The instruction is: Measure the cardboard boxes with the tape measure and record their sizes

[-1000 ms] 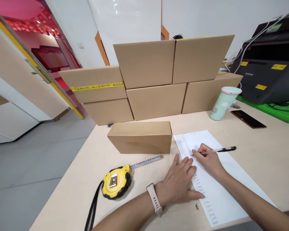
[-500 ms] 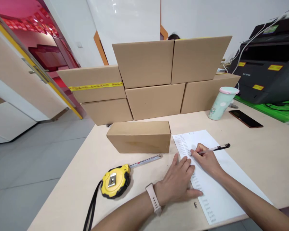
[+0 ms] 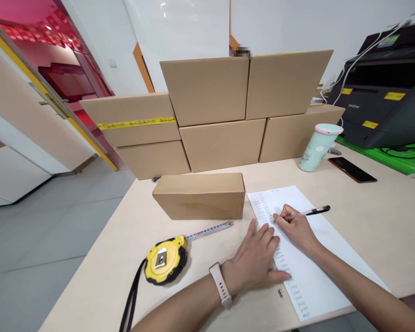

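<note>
My right hand [image 3: 296,229] is closed around a pen [image 3: 313,211] with a clear barrel and black cap end; its tip is at the sheet of paper [image 3: 327,258], which has columns of small writing along its left side. My left hand [image 3: 257,258] lies flat with fingers spread, partly on the paper's left edge and partly on the table. Left of it rests a yellow and black tape measure [image 3: 166,259] with a short length of blade out and a black strap. A small cardboard box [image 3: 200,198] lies just beyond the blade.
Stacked cardboard boxes [image 3: 223,146] form a wall at the table's back. A mint-green cup [image 3: 316,148] and a phone [image 3: 352,169] are at the back right, near a black printer [image 3: 383,92] on a green surface. The top of a person's head shows behind the boxes.
The pen tip stays at nearly the same spot on the paper, with only a slight shift of my right hand. Nothing else on the table has moved.
</note>
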`<state>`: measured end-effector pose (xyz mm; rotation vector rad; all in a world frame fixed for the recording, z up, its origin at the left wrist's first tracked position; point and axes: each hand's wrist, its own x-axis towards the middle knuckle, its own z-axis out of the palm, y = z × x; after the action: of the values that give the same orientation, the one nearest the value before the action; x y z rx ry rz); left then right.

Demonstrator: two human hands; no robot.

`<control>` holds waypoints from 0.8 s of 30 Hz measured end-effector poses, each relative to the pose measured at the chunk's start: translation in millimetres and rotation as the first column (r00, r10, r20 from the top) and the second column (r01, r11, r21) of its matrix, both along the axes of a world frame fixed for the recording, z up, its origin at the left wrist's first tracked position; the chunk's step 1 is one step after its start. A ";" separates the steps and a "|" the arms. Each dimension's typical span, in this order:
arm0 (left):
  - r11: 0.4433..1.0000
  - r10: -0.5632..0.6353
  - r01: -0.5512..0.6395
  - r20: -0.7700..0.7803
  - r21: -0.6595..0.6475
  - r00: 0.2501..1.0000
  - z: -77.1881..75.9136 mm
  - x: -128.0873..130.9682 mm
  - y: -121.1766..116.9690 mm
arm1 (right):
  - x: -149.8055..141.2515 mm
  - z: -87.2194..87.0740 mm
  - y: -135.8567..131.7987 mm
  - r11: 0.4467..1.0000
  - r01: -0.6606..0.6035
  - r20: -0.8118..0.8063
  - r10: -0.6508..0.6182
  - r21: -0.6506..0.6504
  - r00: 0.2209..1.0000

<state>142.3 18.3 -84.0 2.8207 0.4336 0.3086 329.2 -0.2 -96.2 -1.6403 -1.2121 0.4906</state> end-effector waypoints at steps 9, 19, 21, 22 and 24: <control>1.000 0.003 -0.003 0.002 -0.029 1.000 3.7 0.1 0.0 | 0.9 -1.6 1.0 1.000 0.001 0.002 -0.001 -0.005 1.000; 1.000 0.004 -0.004 -0.003 -0.017 1.000 2.5 0.3 -0.1 | 2.3 -0.6 0.4 1.000 0.018 -0.002 -0.018 -0.001 1.000; 1.000 0.002 -0.002 -0.005 -0.024 1.000 3.5 0.3 -0.2 | 1.9 -0.5 0.4 1.000 0.012 -0.003 -0.012 -0.003 1.000; 1.000 0.001 -0.001 -0.007 -0.027 1.000 3.9 0.3 -0.2 | 1.8 -0.5 0.4 1.000 0.009 -0.002 -0.009 -0.004 1.000; 1.000 0.001 -0.001 -0.006 -0.024 1.000 3.9 0.3 -0.2 | 1.6 -0.7 0.4 1.000 0.004 0.002 -0.004 -0.003 1.000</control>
<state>142.6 18.1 -80.1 2.7991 0.4376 0.2929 330.7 0.2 -97.0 -1.6463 -1.2098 0.4882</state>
